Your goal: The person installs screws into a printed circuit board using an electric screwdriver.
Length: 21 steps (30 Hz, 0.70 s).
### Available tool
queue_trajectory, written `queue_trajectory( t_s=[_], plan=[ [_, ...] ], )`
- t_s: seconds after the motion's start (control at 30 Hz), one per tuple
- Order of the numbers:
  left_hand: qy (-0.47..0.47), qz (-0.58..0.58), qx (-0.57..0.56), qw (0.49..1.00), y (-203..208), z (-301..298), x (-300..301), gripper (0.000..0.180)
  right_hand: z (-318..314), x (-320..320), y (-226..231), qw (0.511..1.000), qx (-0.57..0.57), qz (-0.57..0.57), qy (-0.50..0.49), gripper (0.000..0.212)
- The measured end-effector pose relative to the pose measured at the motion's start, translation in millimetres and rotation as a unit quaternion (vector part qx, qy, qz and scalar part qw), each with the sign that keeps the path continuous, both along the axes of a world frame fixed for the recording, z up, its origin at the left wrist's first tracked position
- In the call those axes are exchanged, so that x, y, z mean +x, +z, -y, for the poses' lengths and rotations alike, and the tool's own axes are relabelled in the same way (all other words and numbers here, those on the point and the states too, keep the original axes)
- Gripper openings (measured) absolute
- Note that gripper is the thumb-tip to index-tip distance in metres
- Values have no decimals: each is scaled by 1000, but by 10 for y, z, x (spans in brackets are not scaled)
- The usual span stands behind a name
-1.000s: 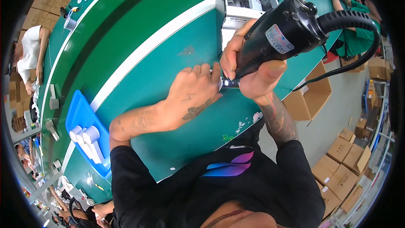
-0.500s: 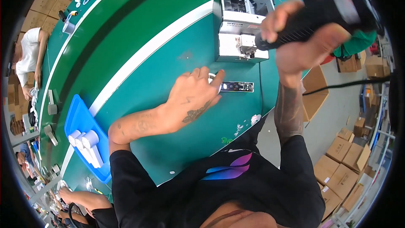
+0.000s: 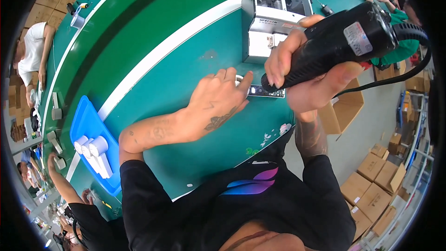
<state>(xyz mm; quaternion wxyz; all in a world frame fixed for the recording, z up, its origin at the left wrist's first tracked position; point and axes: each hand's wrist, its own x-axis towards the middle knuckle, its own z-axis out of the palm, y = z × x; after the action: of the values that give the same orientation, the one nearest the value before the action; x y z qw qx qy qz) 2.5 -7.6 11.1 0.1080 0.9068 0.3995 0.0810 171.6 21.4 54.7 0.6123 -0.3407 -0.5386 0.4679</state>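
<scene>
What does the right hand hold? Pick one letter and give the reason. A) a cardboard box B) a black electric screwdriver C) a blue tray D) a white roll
B: the right hand grips a black electric screwdriver by its body, tip down over the small dark part that the left hand steadies.

This is a factory assembly line. A long green workbench (image 3: pixel 153 93) with a white stripe runs through the hall, and other seated workers (image 3: pixel 32 56) bend over it along the far side. A grey metal box-shaped machine (image 3: pixel 274 18) stands on the bench, and a blue plastic tray (image 3: pixel 88 125) holds white cylindrical parts (image 3: pixel 95 153). Brown cardboard cartons (image 3: pixel 371 181) are stacked on the grey floor beside the line.
</scene>
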Motion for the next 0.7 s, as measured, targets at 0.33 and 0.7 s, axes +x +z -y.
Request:
queue_trajectory(
  t_s=[0.33,0.7],
  plan=[
    [13,-26,38,999,-110,50,21,56,115,-60,-178,998,-39,-11,42,98],
    [30,14,34,999,-203,7,7,47,228,13,-381,989,-38,8,144,102]
  ],
)
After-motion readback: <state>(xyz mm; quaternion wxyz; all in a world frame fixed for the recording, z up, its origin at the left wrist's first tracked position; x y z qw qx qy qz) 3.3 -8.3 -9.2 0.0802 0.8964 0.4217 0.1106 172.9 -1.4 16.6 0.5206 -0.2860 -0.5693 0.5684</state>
